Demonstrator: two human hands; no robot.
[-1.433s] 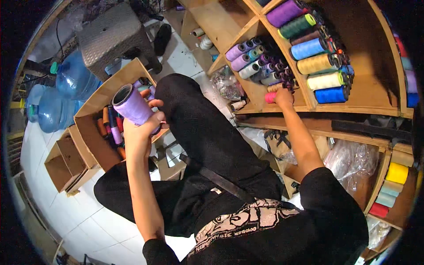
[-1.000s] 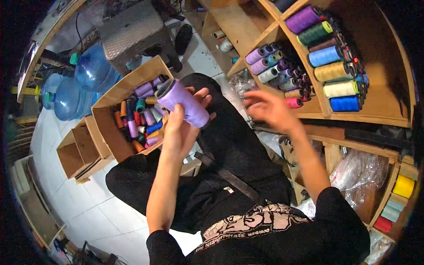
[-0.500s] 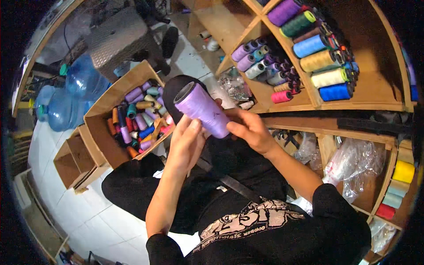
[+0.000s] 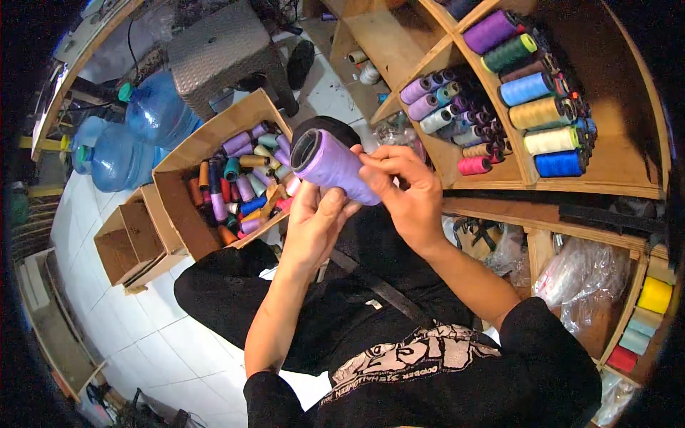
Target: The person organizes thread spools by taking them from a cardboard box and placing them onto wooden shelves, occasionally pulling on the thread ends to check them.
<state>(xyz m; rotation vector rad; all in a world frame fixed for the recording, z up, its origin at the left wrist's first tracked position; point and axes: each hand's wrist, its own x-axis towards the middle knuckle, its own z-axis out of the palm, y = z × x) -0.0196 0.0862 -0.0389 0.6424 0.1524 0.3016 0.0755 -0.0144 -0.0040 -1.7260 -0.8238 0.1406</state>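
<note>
Large purple thread cone [image 4: 335, 165]: held above the lap between both hands, hollow end facing left. Left hand [image 4: 314, 225] closed beneath it, gripping from below; right hand [image 4: 407, 189] closed on its right side, fingertips pinching the thread surface. Adjacent: cardboard box [image 4: 187, 207] of mixed spools at left; wooden shelf [image 4: 571, 187] of spools at right.
</note>
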